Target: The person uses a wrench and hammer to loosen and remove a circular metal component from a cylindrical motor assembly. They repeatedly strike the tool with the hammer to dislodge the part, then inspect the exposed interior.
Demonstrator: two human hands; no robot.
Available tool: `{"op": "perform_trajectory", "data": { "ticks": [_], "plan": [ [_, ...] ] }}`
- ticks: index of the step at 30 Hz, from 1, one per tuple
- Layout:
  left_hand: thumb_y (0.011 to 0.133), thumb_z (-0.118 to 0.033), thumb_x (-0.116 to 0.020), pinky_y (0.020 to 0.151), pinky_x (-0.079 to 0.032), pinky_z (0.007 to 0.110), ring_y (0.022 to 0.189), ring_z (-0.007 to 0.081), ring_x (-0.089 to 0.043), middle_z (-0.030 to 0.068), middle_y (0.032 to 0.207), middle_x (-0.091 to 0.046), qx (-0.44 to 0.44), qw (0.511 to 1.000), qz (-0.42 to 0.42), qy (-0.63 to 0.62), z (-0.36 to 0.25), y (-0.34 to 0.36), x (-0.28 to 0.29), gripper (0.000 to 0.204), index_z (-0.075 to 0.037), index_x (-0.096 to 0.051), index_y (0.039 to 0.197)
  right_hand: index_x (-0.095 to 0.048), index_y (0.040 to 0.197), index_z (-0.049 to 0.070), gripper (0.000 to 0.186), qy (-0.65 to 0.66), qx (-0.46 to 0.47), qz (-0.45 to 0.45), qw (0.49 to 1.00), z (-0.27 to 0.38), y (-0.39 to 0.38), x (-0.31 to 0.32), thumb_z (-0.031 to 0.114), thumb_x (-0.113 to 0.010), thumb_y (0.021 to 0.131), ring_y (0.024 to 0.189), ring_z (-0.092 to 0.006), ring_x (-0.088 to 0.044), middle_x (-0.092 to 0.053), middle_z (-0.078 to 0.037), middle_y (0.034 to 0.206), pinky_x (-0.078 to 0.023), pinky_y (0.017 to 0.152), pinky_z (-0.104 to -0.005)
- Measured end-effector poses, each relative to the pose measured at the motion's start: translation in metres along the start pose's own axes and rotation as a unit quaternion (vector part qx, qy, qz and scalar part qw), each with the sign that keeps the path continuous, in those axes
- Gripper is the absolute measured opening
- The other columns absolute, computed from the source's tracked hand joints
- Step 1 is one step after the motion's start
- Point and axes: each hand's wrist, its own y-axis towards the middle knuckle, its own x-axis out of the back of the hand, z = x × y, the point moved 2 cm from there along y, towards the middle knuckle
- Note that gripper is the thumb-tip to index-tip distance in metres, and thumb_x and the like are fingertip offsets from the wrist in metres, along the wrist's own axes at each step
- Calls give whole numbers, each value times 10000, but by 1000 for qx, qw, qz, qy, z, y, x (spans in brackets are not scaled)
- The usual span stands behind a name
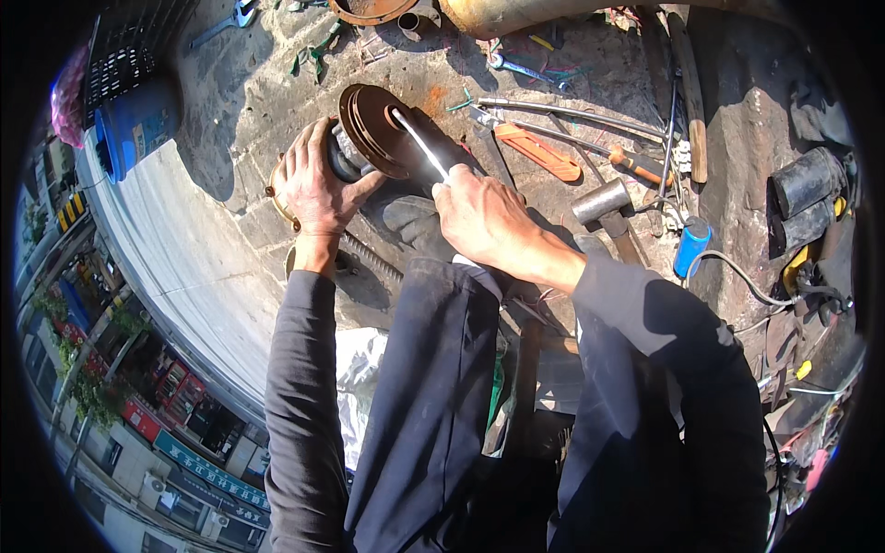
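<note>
A rusty round pulley (371, 129) with grooved edges stands tilted on the ground, joined to a dark metal body behind it. My left hand (318, 180) is wrapped round that body, thumb toward the pulley. The fingers of my right hand (484, 217) are closed on a shiny thin metal rod (421, 143). Its far end meets the middle of the pulley's face; its near end is hidden in my fist, so I cannot tell the tool's exact kind. A brass-coloured fitting (281, 207) shows beside my left hand.
Right of my right hand lie a hammer (601, 202), an orange utility knife (539, 152), an orange-handled screwdriver (636, 166) and a blue cylinder (692, 245). Wrenches (525, 70) lie farther off. At the left stand a blue bucket (138, 129) and a black crate (129, 55).
</note>
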Motion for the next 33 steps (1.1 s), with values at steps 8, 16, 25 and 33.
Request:
{"op": "perform_trajectory", "data": {
  "ticks": [8, 16, 25, 33],
  "plan": [
    [690, -700, -873, 1110, -468, 513, 1296, 361, -618, 140, 1396, -664, -18, 1000, -16, 8, 1, -2, -1, 985, -94, -619, 1425, -728, 970, 7, 433, -137, 76, 65, 986, -29, 51, 88, 395, -565, 1072, 761, -394, -692, -676, -226, 769, -520, 729, -498],
    [650, -785, -834, 1145, -393, 545, 1317, 331, -617, 124, 1392, -670, 0, 1000, -7, -11, 8, -2, -6, 1028, -129, -634, 1415, -687, 944, -52, 447, 29, -47, 30, 998, -14, 23, 105, 363, -575, 1066, 791, -480, -690, -642, -295, 784, -528, 713, -525],
    [745, -673, -836, 1153, -411, 496, 1320, 323, -610, 144, 1425, -638, 8, 999, 46, -9, 4, 3, 5, 916, -90, -640, 1424, -669, 934, -66, 458, 75, -135, 90, 984, -41, -10, 52, 352, -528, 1056, 934, -529, -693, -670, -347, 882, -542, 832, -573],
    [935, -611, -688, 1000, -499, 515, 1135, 427, -631, 286, 1203, -672, 196, 968, 150, -52, -29, 56, 38, 651, 10, -724, 1128, -647, 965, -37, 380, 30, -92, 83, 992, -44, -17, 27, 313, -528, 1056, 937, -538, -680, -663, -347, 905, -540, 778, -599]
  ]
}}
